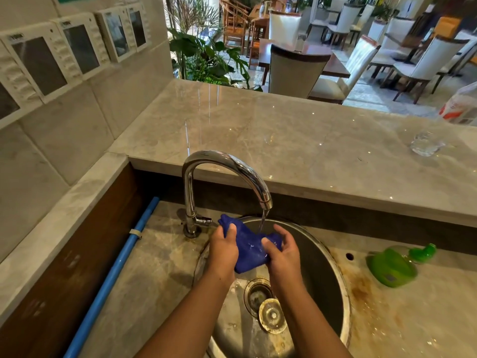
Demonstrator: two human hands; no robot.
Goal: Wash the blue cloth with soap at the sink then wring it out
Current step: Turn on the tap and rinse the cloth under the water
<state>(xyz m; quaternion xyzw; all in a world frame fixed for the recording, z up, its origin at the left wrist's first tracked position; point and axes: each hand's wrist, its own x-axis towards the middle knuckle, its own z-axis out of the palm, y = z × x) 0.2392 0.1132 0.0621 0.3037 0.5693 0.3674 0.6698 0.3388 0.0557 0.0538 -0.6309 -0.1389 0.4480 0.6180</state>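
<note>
The blue cloth (247, 248) is bunched up and wet, held over the round steel sink (325, 264). My left hand (223, 250) grips its left side and my right hand (282, 253) grips its right side. Water runs from the chrome tap (219, 171) in a thin stream straight onto the cloth between my hands. A green soap bottle (395, 264) lies on its side on the counter to the right of the sink, apart from both hands.
The sink's drain (258, 295) is open, with its strainer plug (272, 316) lying beside it. A blue pipe (116, 272) runs along the left wall. On the raised marble ledge (258, 135) sit a glass (424, 144) and a plastic bag (460, 107).
</note>
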